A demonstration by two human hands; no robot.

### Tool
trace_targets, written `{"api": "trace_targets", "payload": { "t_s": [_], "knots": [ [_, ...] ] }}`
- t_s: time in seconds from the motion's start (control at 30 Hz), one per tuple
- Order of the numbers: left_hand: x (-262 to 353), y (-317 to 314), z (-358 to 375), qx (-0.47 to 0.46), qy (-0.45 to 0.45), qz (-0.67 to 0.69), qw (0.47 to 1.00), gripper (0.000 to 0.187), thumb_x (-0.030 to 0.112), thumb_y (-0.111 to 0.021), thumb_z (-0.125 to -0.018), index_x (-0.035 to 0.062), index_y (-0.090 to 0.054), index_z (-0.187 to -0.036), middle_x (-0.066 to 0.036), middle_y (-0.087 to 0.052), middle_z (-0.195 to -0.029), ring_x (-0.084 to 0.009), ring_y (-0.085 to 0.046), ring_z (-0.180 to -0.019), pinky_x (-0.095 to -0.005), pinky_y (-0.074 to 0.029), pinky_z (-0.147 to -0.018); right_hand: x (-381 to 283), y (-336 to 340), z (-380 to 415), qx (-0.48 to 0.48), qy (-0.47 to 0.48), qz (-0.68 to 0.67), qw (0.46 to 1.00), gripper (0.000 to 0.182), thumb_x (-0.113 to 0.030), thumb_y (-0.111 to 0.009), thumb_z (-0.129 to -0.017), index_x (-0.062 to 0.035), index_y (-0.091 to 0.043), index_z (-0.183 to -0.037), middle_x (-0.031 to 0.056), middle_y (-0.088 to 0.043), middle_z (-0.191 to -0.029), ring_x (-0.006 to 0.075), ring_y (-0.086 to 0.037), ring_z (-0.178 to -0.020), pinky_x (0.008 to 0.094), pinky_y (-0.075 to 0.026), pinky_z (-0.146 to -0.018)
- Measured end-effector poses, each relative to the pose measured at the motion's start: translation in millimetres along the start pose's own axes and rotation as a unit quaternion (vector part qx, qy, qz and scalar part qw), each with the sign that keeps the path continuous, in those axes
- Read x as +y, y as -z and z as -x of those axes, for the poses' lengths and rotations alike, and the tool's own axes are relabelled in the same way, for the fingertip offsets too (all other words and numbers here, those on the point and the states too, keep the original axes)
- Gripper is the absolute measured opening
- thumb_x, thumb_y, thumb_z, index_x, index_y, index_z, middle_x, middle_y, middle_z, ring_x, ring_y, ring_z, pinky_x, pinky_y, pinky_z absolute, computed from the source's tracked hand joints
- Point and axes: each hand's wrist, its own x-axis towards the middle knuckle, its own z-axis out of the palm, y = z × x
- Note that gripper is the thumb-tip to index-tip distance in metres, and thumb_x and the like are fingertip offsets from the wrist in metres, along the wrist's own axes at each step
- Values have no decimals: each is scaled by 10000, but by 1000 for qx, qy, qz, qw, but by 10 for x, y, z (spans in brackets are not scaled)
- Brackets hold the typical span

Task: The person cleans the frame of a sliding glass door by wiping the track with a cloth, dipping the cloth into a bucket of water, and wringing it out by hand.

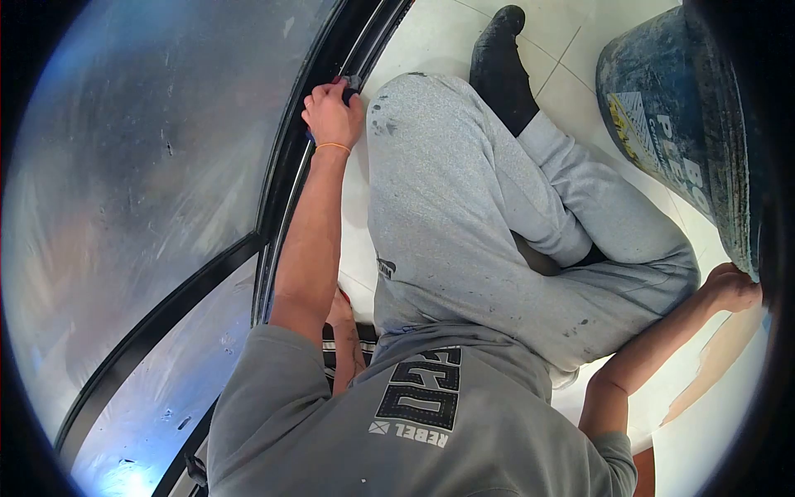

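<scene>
At the upper left, my left hand [333, 116] is closed around a small dark object [350, 95] with a greyish piece beside it, too small to identify. That hand rests against the black frame [286, 141] of a large glazed panel [157, 124]. My right hand [733, 290], at the far right, has its fingers curled at the lower edge of a dark, dirt-smeared bucket [662, 108]. The bucket is tilted, with white lettering on its side.
My bent legs in grey trousers [447, 190] fill the centre, with a black shoe [501, 66] on the tiled floor [551, 37]. Another person's forearm [346, 356] shows behind my left arm. A white sheet with a torn brown edge [704, 389] lies at the lower right.
</scene>
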Motion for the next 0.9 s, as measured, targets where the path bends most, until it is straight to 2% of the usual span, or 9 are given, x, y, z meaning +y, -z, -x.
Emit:
{"api": "trace_targets", "payload": {
  "t_s": [0.13,0.23,0.33,0.43,0.53,0.63,0.73,0.83,0.9],
  "knots": [
    [111,82,77,-54,28,-116,991,451,318,-588,-856,265,-607,-1304,-95,-474,-1236,-334,-433,-1154,-469,-307,-958,-11,27,-14,3,0,4,1000,319,-165,-519,-846,93,-656,-973,154,-669,-1029,191,-642,-794,285,-558,-618],
    [217,205,79,-89,54,-156,982,458,328,-548,-878,298,-576,-1334,-139,-465,-1246,-374,-458,-1155,-495,-363,-959,5,25,-1,3,-4,7,1000,318,-165,-519,-845,92,-656,-973,151,-669,-1030,188,-641,-793,283,-556,-615],
    [181,198,-66,-148,90,-115,978,454,325,-530,-887,281,-573,-1336,-186,-466,-1265,-412,-482,-1164,-515,-429,-958,27,43,-14,4,-6,13,1000,317,-164,-519,-845,90,-657,-974,149,-669,-1032,184,-640,-791,282,-555,-613],
    [187,221,-188,-190,75,-116,972,467,319,-515,-888,244,-563,-1347,-231,-462,-1289,-442,-502,-1165,-502,-475,-958,80,59,-24,1,-9,23,1000,316,-163,-519,-845,89,-658,-974,146,-669,-1033,181,-639,-790,280,-553,-610],
    [270,220,-205,-202,76,-122,969,467,312,-505,-886,199,-567,-1335,-251,-473,-1287,-444,-508,-1166,-469,-476,-968,55,64,-16,0,-21,36,999,314,-163,-523,-846,88,-660,-975,142,-670,-1037,180,-639,-790,279,-553,-614],
    [122,-33,-300,-187,58,-114,974,448,290,-511,-877,120,-597,-1282,-260,-486,-1261,-436,-511,-1158,-463,-473,-962,-167,-68,79,13,-34,-19,999,308,-160,-536,-851,91,-667,-974,134,-675,-1033,187,-644,-796,282,-557,-633],
    [57,-121,-391,-204,23,-119,972,424,267,-517,-867,67,-624,-1226,-276,-493,-1240,-442,-517,-1138,-462,-467,-955,-22,-5,8,2,-35,-8,999,291,-152,-562,-841,88,-676,-960,130,-687,-1015,192,-650,-800,287,-559,-654],
    [15,-200,-410,-156,3,-80,985,409,244,-524,-863,36,-635,-1197,-288,-499,-1219,-446,-517,-1123,-461,-456,-959,-130,-102,48,-31,6,-89,996,283,-141,-584,-826,94,-681,-950,135,-695,-988,189,-648,-793,287,-556,-668],
    [18,-203,-388,-138,-12,-66,988,427,233,-526,-871,52,-619,-1247,-279,-516,-1183,-435,-520,-1092,-455,-451,-950,-122,-82,67,-12,0,-62,998,280,-142,-579,-822,94,-681,-934,140,-693,-978,188,-644,-788,286,-554,-660]
  ]
}}
